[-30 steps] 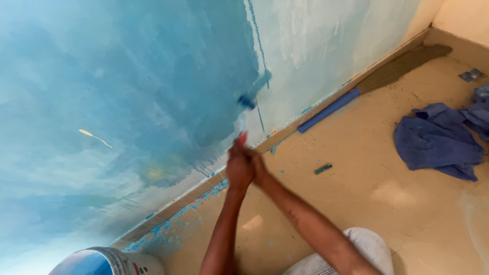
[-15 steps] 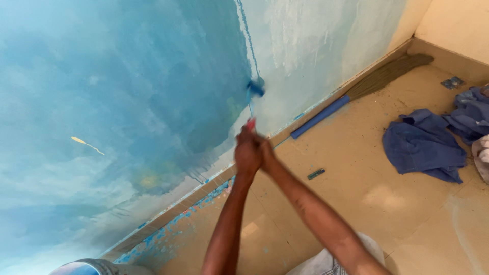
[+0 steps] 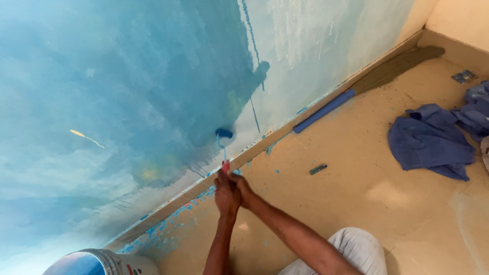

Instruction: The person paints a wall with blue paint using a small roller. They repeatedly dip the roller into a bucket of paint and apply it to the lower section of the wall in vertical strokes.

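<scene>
Both arms reach fwd, forearms converging. Left hand [image 3: 225, 196] and right hand [image 3: 243, 189] clasped together, fingers curled tight; which sits on top is hard to tell, prob. left.

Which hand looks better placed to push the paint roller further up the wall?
Hard to separate: both hands grip the red handle together. The left hand looks slightly better placed, since its forearm runs almost straight up toward the roller, while the right hand comes in at a slant from the side.
</scene>
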A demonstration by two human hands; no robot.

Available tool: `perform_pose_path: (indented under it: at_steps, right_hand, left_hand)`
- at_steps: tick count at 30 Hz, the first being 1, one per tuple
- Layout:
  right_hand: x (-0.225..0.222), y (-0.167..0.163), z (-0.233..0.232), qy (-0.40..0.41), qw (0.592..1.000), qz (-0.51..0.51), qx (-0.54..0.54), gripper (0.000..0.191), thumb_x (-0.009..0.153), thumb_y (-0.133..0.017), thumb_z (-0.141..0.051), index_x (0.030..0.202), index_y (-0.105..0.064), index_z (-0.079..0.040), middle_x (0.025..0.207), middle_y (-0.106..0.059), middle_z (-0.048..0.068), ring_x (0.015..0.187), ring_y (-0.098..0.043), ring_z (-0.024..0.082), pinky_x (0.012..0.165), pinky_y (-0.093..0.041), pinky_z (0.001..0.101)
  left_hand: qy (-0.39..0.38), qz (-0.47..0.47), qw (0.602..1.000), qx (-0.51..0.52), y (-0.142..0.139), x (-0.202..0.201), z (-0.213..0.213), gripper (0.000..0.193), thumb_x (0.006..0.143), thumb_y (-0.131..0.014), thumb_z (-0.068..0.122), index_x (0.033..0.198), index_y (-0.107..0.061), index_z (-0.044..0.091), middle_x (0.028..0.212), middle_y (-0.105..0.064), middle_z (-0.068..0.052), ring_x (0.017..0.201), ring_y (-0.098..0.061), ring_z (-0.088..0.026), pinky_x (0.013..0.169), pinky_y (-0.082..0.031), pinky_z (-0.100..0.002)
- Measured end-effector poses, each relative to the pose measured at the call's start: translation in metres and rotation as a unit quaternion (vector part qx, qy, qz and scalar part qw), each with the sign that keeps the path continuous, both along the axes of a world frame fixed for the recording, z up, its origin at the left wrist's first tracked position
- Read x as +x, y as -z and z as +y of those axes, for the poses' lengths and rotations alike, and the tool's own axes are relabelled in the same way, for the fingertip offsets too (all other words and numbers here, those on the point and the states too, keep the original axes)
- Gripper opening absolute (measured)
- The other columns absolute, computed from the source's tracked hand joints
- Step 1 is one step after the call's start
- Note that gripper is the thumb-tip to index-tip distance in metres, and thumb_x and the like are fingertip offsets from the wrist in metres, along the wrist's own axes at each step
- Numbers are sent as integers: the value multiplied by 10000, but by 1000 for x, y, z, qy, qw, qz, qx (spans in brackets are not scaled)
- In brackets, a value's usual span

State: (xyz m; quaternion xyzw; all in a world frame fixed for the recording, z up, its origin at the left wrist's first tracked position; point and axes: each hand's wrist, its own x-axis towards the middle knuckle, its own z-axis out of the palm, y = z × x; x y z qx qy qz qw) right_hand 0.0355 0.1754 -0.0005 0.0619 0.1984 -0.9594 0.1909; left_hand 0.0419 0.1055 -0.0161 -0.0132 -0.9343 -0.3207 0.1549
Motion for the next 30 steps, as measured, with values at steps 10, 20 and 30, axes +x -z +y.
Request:
perform_pose_path:
  at_steps: [10,20,30]
  right_hand:
    - [-53,-48,103,77,992,99,8,399,964,-641,-370,1208,-650,-55,1113,-700,124,1012,-675,269,945,-540,424]
    - [-19,-27,48,31,997,55,38,401,952,-643,-380,1195,-656,-61,1094,-706,118,996,-676,269,926,-544,417]
    - [-17,-12,38,57,996,12,68,341,972,-641,-305,1217,-673,-70,1157,-718,91,1074,-665,244,980,-522,395]
  left_hand:
    - [118,100,988,26,-73,-53,108,630,869,-634,188,1452,-429,64,1246,-660,-259,982,-705,-435,747,-594,-535]
    - [84,211,974,15,-30,-18,53,536,961,-521,136,1483,-435,41,1320,-685,-208,1008,-717,-416,735,-609,-490]
    - [64,86,994,32,-18,-16,37,619,933,-547,141,1534,-408,88,1308,-653,-260,961,-705,-414,695,-591,-490]
